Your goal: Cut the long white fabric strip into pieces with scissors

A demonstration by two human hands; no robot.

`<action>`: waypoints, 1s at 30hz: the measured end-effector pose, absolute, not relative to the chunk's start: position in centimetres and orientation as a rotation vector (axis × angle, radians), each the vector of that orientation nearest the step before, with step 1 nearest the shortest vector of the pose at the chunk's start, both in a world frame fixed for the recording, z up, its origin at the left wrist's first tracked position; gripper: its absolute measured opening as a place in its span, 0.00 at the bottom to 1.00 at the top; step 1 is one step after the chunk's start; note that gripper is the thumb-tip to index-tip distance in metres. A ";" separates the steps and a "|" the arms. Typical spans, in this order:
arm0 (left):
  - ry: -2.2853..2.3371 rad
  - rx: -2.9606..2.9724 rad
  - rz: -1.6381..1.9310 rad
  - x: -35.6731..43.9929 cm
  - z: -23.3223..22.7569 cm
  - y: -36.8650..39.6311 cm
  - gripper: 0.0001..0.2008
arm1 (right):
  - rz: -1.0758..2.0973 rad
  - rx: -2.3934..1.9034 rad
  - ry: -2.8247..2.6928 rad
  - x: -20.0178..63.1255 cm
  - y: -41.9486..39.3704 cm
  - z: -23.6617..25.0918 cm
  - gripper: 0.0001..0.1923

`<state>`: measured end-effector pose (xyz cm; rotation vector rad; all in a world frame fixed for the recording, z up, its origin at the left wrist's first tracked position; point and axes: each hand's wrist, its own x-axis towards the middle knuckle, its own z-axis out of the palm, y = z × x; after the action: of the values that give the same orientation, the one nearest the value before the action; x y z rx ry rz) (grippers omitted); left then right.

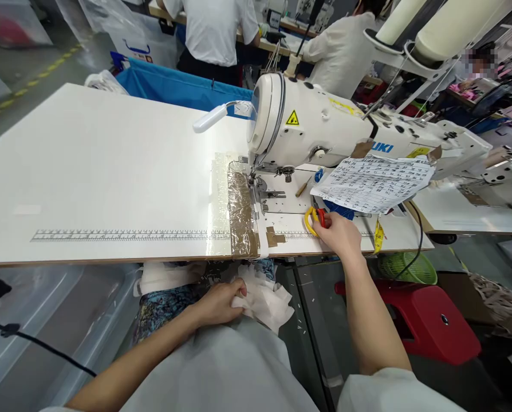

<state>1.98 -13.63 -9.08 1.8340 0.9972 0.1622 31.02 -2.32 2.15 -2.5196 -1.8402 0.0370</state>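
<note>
My right hand (341, 234) rests on the white sewing table (110, 171) and grips scissors with yellow and red handles (314, 220), just right of the needle area. My left hand (219, 302) is below the table edge, in my lap, closed on a bunch of white fabric pieces (267, 300). Blue patterned cloth (165, 303) lies under my left forearm. The white sewing machine (325, 123) stands right behind my right hand, its presser foot (256, 186) over a taped patch of table.
A printed paper sheet (374, 183) hangs off the machine arm. A yellow measuring tape (378, 236) drapes over the table edge. A red stool (428, 320) and green basket (406, 269) sit at lower right. Clear plastic bins (45, 320) stand at left. Two people work behind the machine.
</note>
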 end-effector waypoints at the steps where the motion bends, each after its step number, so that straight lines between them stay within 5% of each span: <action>1: 0.919 1.733 0.182 1.7 -8.5 -13.4 0.16 | 0.042 -2.527 -1.850 30.7 -1.2 2.2 0.16; 9: 0.681 1.046 0.365 -0.9 -4.7 -12.5 0.17 | -0.133 -2.197 -1.826 26.7 -0.3 1.7 0.16; 14: 0.639 0.851 0.391 -1.4 -2.2 -12.3 0.17 | 0.686 -1.448 -2.083 22.8 -9.2 2.0 0.11; 18: 0.602 0.844 0.620 -1.5 0.3 -13.0 0.22 | 0.617 -1.299 -1.897 20.4 -15.4 3.3 0.04; 25: 0.841 1.678 0.822 -0.9 3.7 -15.8 0.31 | 0.636 -1.319 -1.788 14.6 -18.0 1.9 0.12; 30: 0.977 2.296 1.045 -0.6 4.0 -16.4 0.35 | 0.485 -1.347 -1.638 12.7 -15.9 0.3 0.07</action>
<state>-0.59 -16.44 4.01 2.2961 0.9766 1.0453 12.72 -15.88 0.31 -1.3468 -1.6382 0.4854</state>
